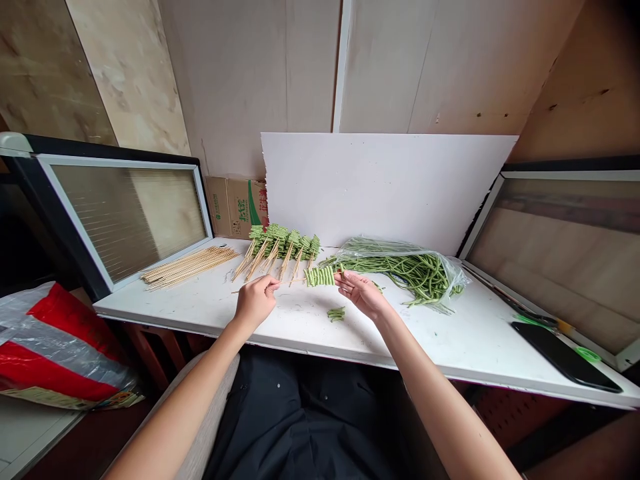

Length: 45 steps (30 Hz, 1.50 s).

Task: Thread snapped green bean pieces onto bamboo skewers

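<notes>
My left hand (256,298) pinches a thin bamboo skewer (290,282) near its bare end. Several short green bean pieces (320,276) are threaded side by side on that skewer. My right hand (361,292) has its fingertips closed on the far end of the bean row. A few loose cut bean pieces (336,313) lie on the white table (450,340) just below my hands. Behind them sits a pile of finished bean skewers (280,248).
A clear plastic bag of long green beans (410,268) lies right of my hands. A bundle of bare skewers (187,265) lies at the left. Glass-topped freezers flank the table. A black phone (565,356) rests at the right. A red-and-clear bag (55,347) sits lower left.
</notes>
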### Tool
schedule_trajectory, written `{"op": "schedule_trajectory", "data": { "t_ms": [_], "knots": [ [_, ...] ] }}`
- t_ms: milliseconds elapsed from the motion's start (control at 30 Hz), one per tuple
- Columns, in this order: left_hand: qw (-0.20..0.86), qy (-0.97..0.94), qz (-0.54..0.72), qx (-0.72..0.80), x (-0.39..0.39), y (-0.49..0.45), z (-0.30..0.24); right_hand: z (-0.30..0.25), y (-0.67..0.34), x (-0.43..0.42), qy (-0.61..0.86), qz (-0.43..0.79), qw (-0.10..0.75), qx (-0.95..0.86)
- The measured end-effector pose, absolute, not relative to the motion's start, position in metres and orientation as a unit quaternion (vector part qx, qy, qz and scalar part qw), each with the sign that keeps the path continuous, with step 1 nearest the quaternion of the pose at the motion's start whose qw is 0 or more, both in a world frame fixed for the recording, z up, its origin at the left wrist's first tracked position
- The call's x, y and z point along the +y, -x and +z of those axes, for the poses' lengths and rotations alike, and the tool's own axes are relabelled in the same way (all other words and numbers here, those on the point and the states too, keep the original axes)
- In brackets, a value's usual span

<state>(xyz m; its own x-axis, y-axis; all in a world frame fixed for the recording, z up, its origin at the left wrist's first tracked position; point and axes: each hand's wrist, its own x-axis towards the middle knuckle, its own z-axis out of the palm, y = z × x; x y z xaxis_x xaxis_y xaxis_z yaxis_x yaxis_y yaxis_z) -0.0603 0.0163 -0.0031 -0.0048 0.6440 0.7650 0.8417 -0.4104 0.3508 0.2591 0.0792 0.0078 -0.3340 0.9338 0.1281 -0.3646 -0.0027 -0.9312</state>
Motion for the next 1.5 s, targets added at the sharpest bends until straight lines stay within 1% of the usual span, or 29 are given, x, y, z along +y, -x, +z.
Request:
{"op": "schedule_trajectory", "data": {
  "t_ms": [533, 833, 1167, 1333, 1500],
  "knots": [
    [0.087, 0.693, -0.470, -0.540, 0.0188, 0.0610, -0.0057, 0.0057, -0.2572, 0.0811, 0.282, 0.667, 0.502, -0.472],
    [0.114, 0.695, -0.465, -0.537, 0.0172, 0.0615, -0.0026, 0.0004, -0.2593, 0.0844, 0.312, 0.635, 0.499, -0.500],
    [0.142, 0.697, -0.462, -0.530, 0.0154, 0.0610, -0.0035, 0.0067, -0.2567, 0.0786, 0.336, 0.598, 0.510, -0.519],
    [0.135, 0.696, -0.458, -0.536, 0.0145, 0.0618, -0.0022, 0.0057, -0.2543, 0.0768, 0.342, 0.598, 0.504, -0.521],
    [0.122, 0.684, -0.479, -0.537, 0.0140, 0.0611, 0.0010, 0.0100, -0.2516, 0.0755, 0.313, 0.601, 0.527, -0.512]
  ]
}}
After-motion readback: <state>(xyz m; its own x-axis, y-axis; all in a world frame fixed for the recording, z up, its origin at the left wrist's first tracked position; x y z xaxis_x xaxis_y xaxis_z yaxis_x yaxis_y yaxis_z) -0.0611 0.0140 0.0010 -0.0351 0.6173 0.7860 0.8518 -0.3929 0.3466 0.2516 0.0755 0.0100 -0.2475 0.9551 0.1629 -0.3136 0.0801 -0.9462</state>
